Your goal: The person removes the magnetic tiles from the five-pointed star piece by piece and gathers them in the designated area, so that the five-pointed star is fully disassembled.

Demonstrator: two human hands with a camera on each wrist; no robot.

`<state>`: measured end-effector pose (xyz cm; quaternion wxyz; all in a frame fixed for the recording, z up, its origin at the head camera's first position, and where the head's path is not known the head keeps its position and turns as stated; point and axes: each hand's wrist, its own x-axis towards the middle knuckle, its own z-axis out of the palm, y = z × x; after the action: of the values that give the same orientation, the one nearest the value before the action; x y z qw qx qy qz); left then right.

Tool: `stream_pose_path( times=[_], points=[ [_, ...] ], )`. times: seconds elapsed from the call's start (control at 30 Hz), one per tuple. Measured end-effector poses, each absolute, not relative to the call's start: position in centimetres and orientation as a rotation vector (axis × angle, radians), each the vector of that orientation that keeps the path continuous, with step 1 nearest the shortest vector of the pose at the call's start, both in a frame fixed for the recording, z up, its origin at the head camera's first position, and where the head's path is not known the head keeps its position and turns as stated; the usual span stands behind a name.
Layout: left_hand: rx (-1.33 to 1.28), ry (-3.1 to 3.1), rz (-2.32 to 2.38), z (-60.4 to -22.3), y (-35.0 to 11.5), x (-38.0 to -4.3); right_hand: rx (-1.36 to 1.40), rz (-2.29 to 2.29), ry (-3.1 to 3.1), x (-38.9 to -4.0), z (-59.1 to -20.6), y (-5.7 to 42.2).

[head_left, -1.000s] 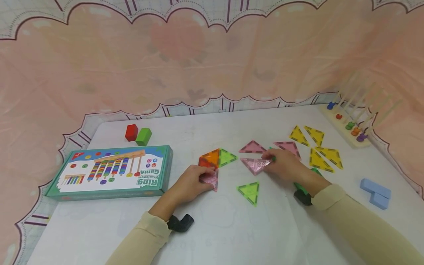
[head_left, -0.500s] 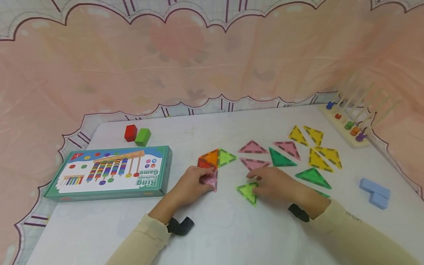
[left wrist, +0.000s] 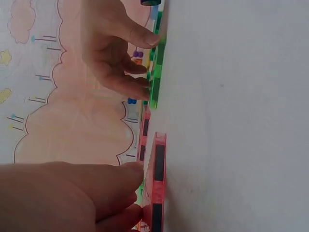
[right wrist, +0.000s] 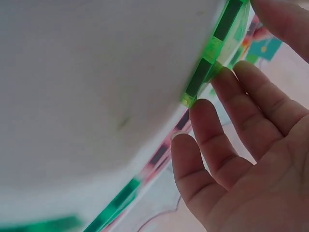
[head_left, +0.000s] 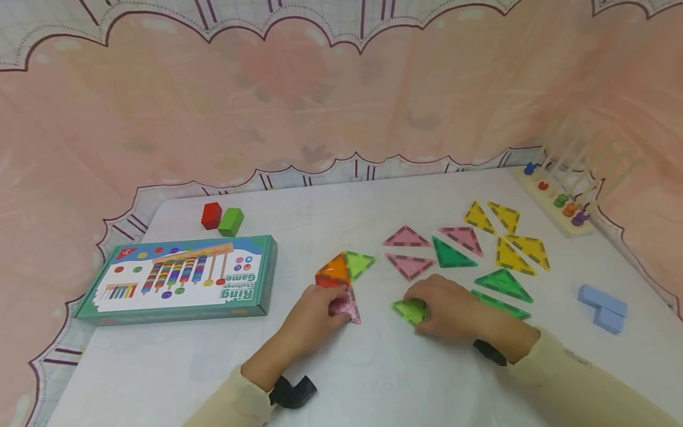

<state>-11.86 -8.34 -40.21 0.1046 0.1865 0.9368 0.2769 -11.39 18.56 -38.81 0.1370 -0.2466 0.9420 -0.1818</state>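
In the head view my left hand (head_left: 312, 317) holds a pink triangular magnetic tile (head_left: 347, 305) between thumb and fingers. That tile's upper corner meets a cluster made of a red tile (head_left: 324, 280), an orange tile (head_left: 336, 268) and a light green tile (head_left: 359, 263). To the right, my right hand (head_left: 448, 308) pinches another light green triangular tile (head_left: 408, 310), thumb at its lower side and fingers at its upper side. The left wrist view shows the pink tile's edge (left wrist: 159, 162) down at the table surface. In the right wrist view, fingertips touch the light green tile's edge (right wrist: 198, 77).
Beyond the right hand lie pink tiles (head_left: 407, 237), dark green tiles (head_left: 504, 284) and yellow tiles (head_left: 514, 255). A Ring Challenge Game box (head_left: 176, 279) is at left, below red (head_left: 211, 216) and green blocks (head_left: 231, 222). Blue blocks (head_left: 603, 308) and a pegged board (head_left: 555, 204) are at right.
My right hand let go of a pink tile, came nearer, and now grips the light green tile, which has shifted right. The left hand's pink tile and its cluster turned slightly.
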Motion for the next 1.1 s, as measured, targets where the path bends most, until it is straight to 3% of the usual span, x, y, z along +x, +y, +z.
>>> stream_pose_path(
  times=[0.7,1.1],
  points=[
    [0.380,2.905,0.716,-40.9,-8.4,-14.2,-0.622,-0.729,2.815,-12.7,-37.4,22.6],
    [0.408,2.722,0.753,-40.5,-9.5,-13.7,-0.703,-0.697,2.757,-15.1,-37.2,16.2]
  ],
)
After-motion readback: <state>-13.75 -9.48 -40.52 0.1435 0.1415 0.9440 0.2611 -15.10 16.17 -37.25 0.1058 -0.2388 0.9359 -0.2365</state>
